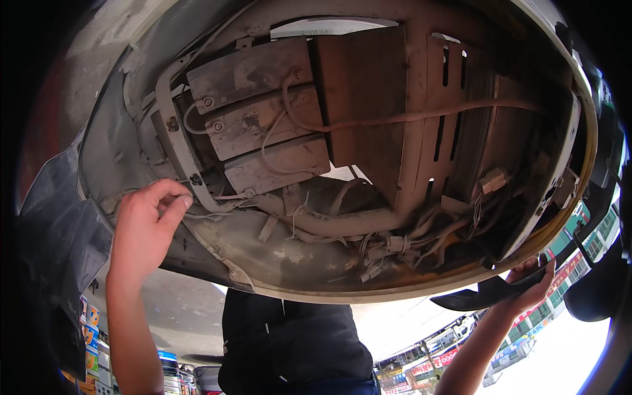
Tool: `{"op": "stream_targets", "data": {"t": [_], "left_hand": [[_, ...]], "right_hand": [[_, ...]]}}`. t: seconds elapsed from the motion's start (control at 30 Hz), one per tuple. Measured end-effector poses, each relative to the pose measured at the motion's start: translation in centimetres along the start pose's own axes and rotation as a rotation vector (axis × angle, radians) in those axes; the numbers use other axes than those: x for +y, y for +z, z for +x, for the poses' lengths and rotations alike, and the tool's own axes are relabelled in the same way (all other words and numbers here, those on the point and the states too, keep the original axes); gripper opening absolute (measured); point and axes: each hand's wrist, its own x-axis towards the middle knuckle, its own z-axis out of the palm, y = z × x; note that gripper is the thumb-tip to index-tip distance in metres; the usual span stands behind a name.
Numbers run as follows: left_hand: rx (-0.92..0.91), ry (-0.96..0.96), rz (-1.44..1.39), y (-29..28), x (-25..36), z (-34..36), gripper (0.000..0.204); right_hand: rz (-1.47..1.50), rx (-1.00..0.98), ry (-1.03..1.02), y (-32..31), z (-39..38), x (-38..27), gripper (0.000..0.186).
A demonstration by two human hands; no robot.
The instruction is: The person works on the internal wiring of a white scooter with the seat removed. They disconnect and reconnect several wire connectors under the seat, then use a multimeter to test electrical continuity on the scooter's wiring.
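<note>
My left hand (146, 220) is at the left side of a dusty vehicle compartment, thumb and forefinger pinched together. What lies between them, if anything, is too small to make out. Just beside the fingertips runs a bent metal bracket (176, 141) with bolts along it. Thin wires (207, 215) pass close below the pinch. At the lower right, outside the compartment rim, the fingers of my right hand (538, 289) are wrapped round a black curved part (484, 294) shaped like a handle or lever.
Three grey, dusty batteries (266, 122) sit side by side, linked by cables. A reddish cable (408, 117) crosses rightward past a brown panel (362, 85). Tangled connectors (388, 249) lie low in the compartment. A pale rim (316, 294) borders the opening; my dark-clothed legs (289, 342) are below it.
</note>
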Motion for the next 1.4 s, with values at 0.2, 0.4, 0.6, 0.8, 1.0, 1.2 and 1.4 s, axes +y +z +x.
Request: {"op": "stream_targets", "data": {"t": [0.2, 0.4, 0.6, 0.8, 1.0, 1.2, 1.4], "left_hand": [[-0.183, 0.192, 0.119, 1.1, 3.3, -1.2, 0.024], [-0.187, 0.517, -0.099, 6.3, 4.7, -6.8, 0.024], [-0.117, 0.471, -0.161, 8.4, 3.8, -7.2, 0.019], [-0.030, 0.514, -0.100, 6.6, 2.8, -6.0, 0.014], [0.180, 0.543, 0.073, 6.6, -0.3, -4.7, 0.010], [0.279, 0.542, 0.144, 8.0, -0.2, -4.5, 0.020], [0.387, 0.548, 0.132, 8.4, -0.6, -4.9, 0.020]], "right_hand": [[-0.067, 0.119, -0.010, 0.9, -0.5, -0.6, 0.034], [-0.235, 0.243, -0.030, 2.6, -1.7, -1.0, 0.036], [-0.298, 0.254, -0.017, 2.6, -1.5, -1.0, 0.038], [-0.306, 0.224, -0.001, 2.4, -1.7, -1.2, 0.037], [-0.216, 0.172, -0.021, 2.2, -1.1, -1.0, 0.037], [-0.197, 0.088, -0.022, 1.4, -1.0, -1.1, 0.038], [-0.114, 0.042, -0.021, 1.6, -1.0, -0.6, 0.036]]}}
